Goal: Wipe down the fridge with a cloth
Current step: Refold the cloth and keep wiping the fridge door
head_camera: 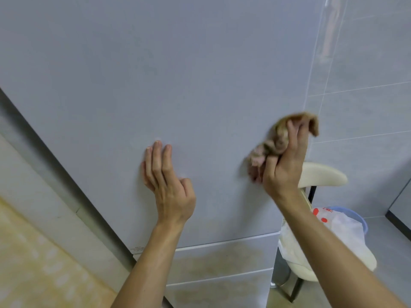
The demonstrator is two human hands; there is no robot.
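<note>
The pale grey fridge [155,74] fills most of the view, its tall upper door above two drawer fronts lower down. My left hand [165,181] rests flat on the upper door with fingers straight and pointing up. My right hand [287,161] grips a crumpled brown and pink cloth [273,141] and holds it against the door near the right edge. Part of the cloth flaps over my fingers at the top.
A cream chair [322,174] with black legs stands right of the fridge. A blue bin [355,218] lined with a white plastic bag sits beyond it. Tiled wall [367,96] rises on the right; a dark gap and cabinet side lie at the left.
</note>
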